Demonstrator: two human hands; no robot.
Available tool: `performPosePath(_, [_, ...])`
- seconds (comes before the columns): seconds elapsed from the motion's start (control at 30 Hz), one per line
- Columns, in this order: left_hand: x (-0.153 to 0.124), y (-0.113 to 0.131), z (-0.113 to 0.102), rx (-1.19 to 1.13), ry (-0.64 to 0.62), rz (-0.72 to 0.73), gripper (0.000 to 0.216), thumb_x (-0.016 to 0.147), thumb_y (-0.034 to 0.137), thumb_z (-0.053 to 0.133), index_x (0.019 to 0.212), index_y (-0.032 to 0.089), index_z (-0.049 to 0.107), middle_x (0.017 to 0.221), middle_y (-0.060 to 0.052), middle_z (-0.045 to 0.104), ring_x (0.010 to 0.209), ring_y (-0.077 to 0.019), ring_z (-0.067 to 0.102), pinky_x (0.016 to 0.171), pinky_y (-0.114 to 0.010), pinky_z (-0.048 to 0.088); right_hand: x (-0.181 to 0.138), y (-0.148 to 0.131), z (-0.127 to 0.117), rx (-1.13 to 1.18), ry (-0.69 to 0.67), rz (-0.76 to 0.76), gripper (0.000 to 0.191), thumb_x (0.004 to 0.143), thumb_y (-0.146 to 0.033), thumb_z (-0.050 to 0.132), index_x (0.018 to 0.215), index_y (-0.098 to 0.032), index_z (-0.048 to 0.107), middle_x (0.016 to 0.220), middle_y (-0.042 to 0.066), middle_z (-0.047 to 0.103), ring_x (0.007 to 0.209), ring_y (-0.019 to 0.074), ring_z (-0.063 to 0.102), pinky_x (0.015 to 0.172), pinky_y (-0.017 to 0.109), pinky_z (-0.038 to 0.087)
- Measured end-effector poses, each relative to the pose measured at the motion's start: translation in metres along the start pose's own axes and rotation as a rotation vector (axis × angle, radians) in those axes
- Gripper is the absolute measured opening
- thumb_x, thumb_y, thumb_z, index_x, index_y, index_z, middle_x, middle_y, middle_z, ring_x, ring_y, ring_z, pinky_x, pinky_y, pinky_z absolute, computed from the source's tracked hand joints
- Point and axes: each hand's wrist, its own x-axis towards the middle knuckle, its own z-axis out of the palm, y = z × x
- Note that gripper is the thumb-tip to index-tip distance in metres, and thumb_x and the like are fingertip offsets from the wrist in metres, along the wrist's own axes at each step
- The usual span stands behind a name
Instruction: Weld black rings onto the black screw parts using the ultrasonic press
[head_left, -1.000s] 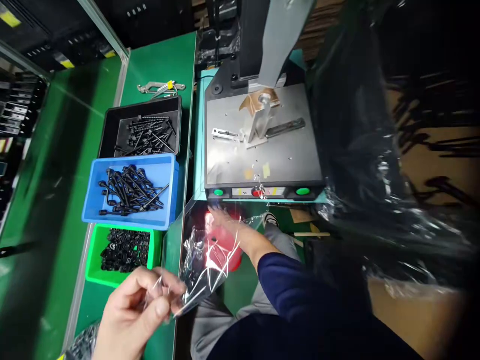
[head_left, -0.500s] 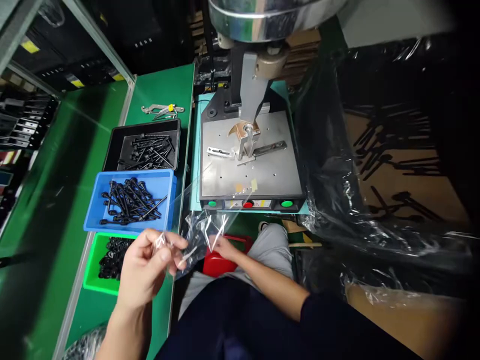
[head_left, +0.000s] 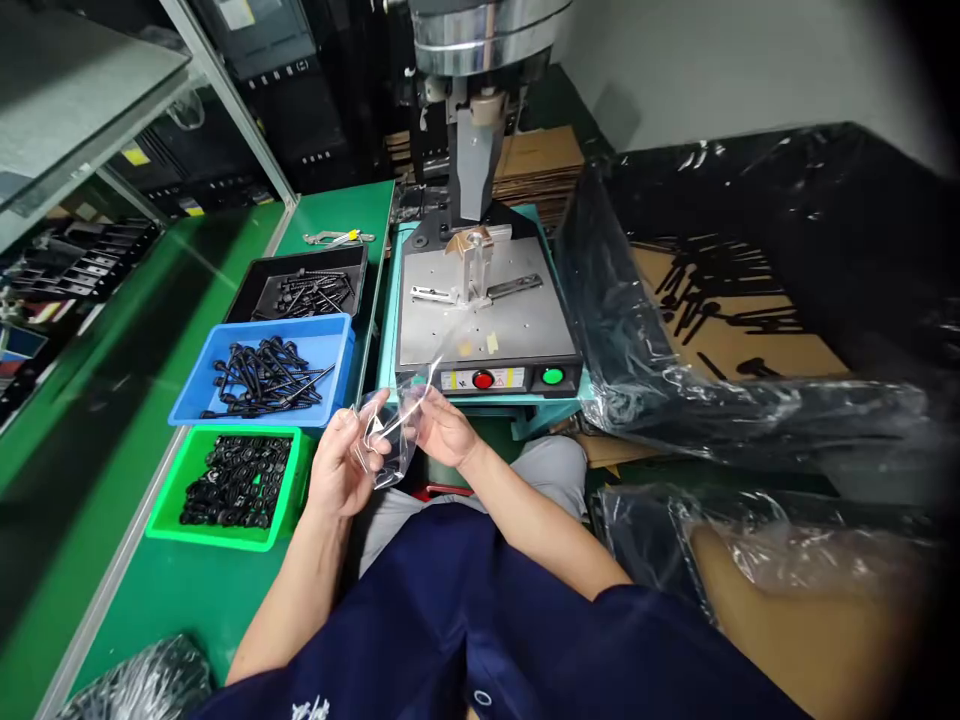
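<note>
Between my hands, over my lap and in front of the machine, is a clear plastic bag (head_left: pixel 390 455), crumpled and see-through. My left hand (head_left: pixel 345 462) grips its left side with curled fingers. On its other side my right hand (head_left: pixel 446 428) pinches the plastic near the upper edge. I make out nothing inside the bag. Just left of my left hand stands a green bin (head_left: pixel 271 535) of small black parts (head_left: pixel 236 485). Behind it a blue bin (head_left: pixel 193 385) holds black rod-like parts with knobbed heads (head_left: pixel 262 375).
A press machine (head_left: pixel 472 160) with a metal fixture (head_left: pixel 474 265) on its plate stands ahead, buttons along its front. A black tray (head_left: pixel 244 290) of rods and tools (head_left: pixel 337 238) lie on the left bench. At right, a plastic-lined box (head_left: pixel 615 340) holds black rods on cardboard.
Both hands have come closer together, the left moving right and the right moving up, now with the bag bunched between them. My view has shifted, showing more of the green bin.
</note>
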Motion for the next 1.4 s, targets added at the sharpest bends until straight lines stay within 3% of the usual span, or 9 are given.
performPosePath(0.13, [-0.015, -0.006, -0.004, -0.036, -0.107, -0.027, 0.034, 0.076, 0.027, 0.075, 0.073, 0.018, 0.043, 0.144, -0.009, 0.056, 0.062, -0.0065, 0.064, 0.041, -0.012, 0.046, -0.021, 0.009, 0.006, -0.019, 0.080, -0.017, 0.015, 0.082, -0.022, 0.074, 0.085, -0.023, 0.060, 0.093, -0.003, 0.070, 0.086, 0.0127, 0.067, 0.066, 0.022, 0.054])
performPosePath(0.3, [-0.036, -0.020, -0.003, -0.003, -0.147, -0.046, 0.038, 0.074, 0.031, 0.077, 0.071, 0.019, 0.041, 0.146, -0.009, 0.054, 0.065, -0.0082, 0.061, 0.042, -0.015, 0.044, -0.045, 0.019, 0.017, -0.029, 0.140, 0.057, 0.015, 0.087, -0.024, 0.068, 0.101, -0.022, 0.062, 0.111, 0.003, 0.070, 0.086, 0.0120, 0.066, 0.061, 0.018, 0.053])
performPosePath(0.5, [-0.052, -0.037, -0.008, 0.181, -0.123, 0.094, 0.042, 0.070, 0.040, 0.078, 0.071, 0.020, 0.041, 0.149, -0.010, 0.050, 0.067, -0.0127, 0.063, 0.042, -0.021, 0.040, -0.063, 0.026, 0.010, 0.109, 0.111, 0.110, 0.011, 0.088, -0.020, 0.067, 0.098, -0.019, 0.063, 0.073, -0.004, 0.056, 0.054, 0.0058, 0.043, 0.035, 0.011, 0.030])
performPosePath(0.6, [-0.054, -0.045, -0.013, 0.234, -0.028, 0.283, 0.044, 0.068, 0.040, 0.080, 0.070, 0.019, 0.042, 0.151, -0.007, 0.048, 0.078, -0.0179, 0.069, 0.048, -0.024, 0.047, -0.080, 0.026, 0.006, 0.056, 0.252, 0.017, 0.019, 0.081, -0.020, 0.074, 0.079, -0.020, 0.056, 0.066, -0.006, 0.048, 0.057, 0.0060, 0.047, 0.038, 0.011, 0.031])
performPosePath(0.73, [-0.056, -0.060, -0.024, 0.294, 0.137, 0.442, 0.042, 0.071, 0.040, 0.079, 0.071, 0.019, 0.043, 0.150, -0.009, 0.047, 0.100, -0.0258, 0.070, 0.062, -0.027, 0.054, -0.118, 0.023, -0.001, -0.175, 0.527, -0.326, 0.030, 0.070, -0.028, 0.083, 0.080, -0.021, 0.056, 0.067, -0.006, 0.050, 0.064, 0.0076, 0.057, 0.044, 0.013, 0.036])
performPosePath(0.83, [-0.057, -0.086, -0.038, 0.313, 0.253, 0.346, 0.041, 0.072, 0.042, 0.077, 0.074, 0.019, 0.043, 0.136, -0.012, 0.059, 0.091, -0.0206, 0.072, 0.063, -0.025, 0.054, -0.148, 0.025, -0.014, -0.364, 0.659, -0.481, 0.036, 0.067, -0.040, 0.085, 0.083, -0.021, 0.059, 0.069, -0.005, 0.053, 0.069, 0.0109, 0.061, 0.046, 0.015, 0.039])
performPosePath(1.07, [-0.062, -0.149, -0.085, 0.409, 0.555, -0.010, 0.037, 0.077, 0.047, 0.070, 0.082, 0.019, 0.046, 0.080, -0.003, 0.069, 0.043, -0.0063, 0.053, 0.039, -0.019, 0.036, -0.174, 0.059, -0.067, -0.554, 0.897, -0.180, 0.049, 0.062, -0.060, 0.080, 0.072, -0.021, 0.052, 0.058, -0.007, 0.045, 0.052, 0.0111, 0.055, 0.039, 0.018, 0.036])
performPosePath(1.23, [-0.066, -0.154, -0.091, 0.376, 0.484, -0.051, 0.031, 0.081, 0.043, 0.064, 0.087, 0.020, 0.046, 0.082, -0.006, 0.071, 0.043, -0.0087, 0.055, 0.039, -0.020, 0.035, -0.179, 0.058, -0.081, -0.544, 0.831, -0.179, 0.042, 0.064, -0.052, 0.079, 0.076, -0.022, 0.053, 0.075, 0.000, 0.061, 0.070, 0.0171, 0.066, 0.051, 0.024, 0.050])
performPosePath(1.4, [-0.073, -0.147, -0.090, 0.419, 0.384, -0.165, 0.035, 0.073, 0.027, 0.072, 0.098, 0.017, 0.049, 0.081, -0.007, 0.072, 0.046, -0.0104, 0.059, 0.040, -0.019, 0.039, -0.202, 0.051, -0.084, -0.654, 0.870, -0.048, 0.037, 0.062, -0.036, 0.078, 0.084, -0.021, 0.053, 0.060, -0.005, 0.058, 0.053, 0.0155, 0.063, 0.039, 0.020, 0.039])
